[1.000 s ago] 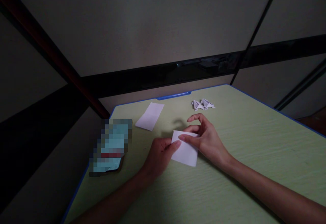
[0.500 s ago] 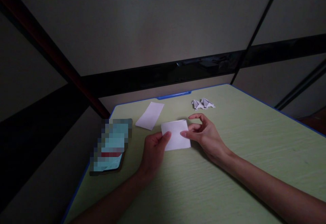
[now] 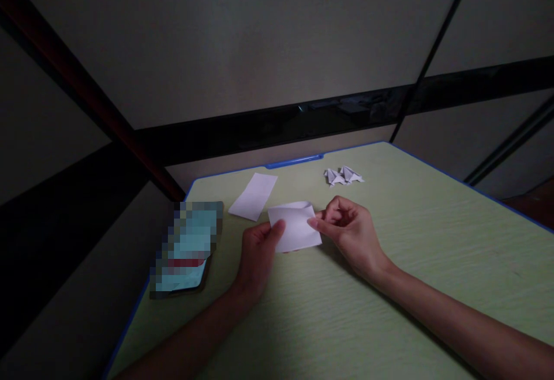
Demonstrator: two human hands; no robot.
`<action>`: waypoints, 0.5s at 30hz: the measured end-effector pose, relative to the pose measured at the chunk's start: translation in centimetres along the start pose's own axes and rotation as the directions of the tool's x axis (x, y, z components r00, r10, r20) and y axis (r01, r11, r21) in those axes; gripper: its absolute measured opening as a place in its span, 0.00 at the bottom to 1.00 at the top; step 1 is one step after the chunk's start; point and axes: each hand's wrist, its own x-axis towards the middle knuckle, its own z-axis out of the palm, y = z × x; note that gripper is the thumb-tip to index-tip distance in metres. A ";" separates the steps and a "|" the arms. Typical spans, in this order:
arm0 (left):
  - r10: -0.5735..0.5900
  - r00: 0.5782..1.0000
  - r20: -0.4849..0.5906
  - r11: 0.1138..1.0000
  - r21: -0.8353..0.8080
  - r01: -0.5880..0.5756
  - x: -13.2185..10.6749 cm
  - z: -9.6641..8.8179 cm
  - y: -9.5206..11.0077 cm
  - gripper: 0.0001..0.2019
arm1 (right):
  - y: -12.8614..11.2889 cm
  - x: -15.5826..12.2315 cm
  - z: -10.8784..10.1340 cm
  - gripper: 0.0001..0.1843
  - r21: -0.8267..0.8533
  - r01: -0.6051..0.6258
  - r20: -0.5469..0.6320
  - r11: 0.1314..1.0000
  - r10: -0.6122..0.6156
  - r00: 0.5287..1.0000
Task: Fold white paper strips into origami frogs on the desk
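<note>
Two pinches noted: my left hand (image 3: 258, 251) and right hand (image 3: 355, 233) each close thumb and fingers on the folded paper (image 3: 296, 228), at two o'clock from the left. Paper figures (image 3: 350, 175) lie at twelve o'clock from the right.

Light was dim, the wall (image 3: 259, 40) gray and nearly black toward the left. A soft glow paled the held paper (image 3: 295, 233), shadow edged the right hand (image 3: 355, 233), a glint caught the dark strip (image 3: 259, 129), and coarse pixels masked the phone (image 3: 188, 241).
</note>
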 end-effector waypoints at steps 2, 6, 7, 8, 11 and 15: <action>-0.004 1.000 0.005 1.000 -0.015 0.004 0.1 -0.1 -0.2 0.16 | 0.0 0.0 0.0 0.10 -0.038 0.007 -0.005 0.999 -0.007 1.000; -0.005 1.000 0.008 1.000 -0.021 0.005 0.2 -0.2 -0.3 0.15 | 0.1 0.0 0.0 0.01 -0.112 -0.032 -0.015 0.993 0.030 0.999; 0.001 1.000 0.005 1.000 -0.019 -0.001 0.2 -0.2 -0.3 0.15 | 0.1 0.1 -0.1 0.01 -0.115 -0.042 -0.008 0.992 0.041 0.999; 0.009 1.000 0.002 1.000 -0.017 -0.009 0.2 -0.2 -0.3 0.15 | 0.2 0.1 -0.1 0.02 -0.110 -0.051 0.000 0.993 0.051 0.999; 0.021 1.000 0.007 1.000 -0.017 -0.021 0.1 -0.2 -0.2 0.14 | 0.2 0.2 -0.1 0.03 -0.056 -0.081 0.007 0.995 0.082 0.997; 0.012 1.000 0.019 1.000 -0.021 -0.012 0.0 -0.1 0.0 0.14 | 0.4 0.0 0.0 0.10 -0.024 -0.097 -0.005 0.995 0.097 0.995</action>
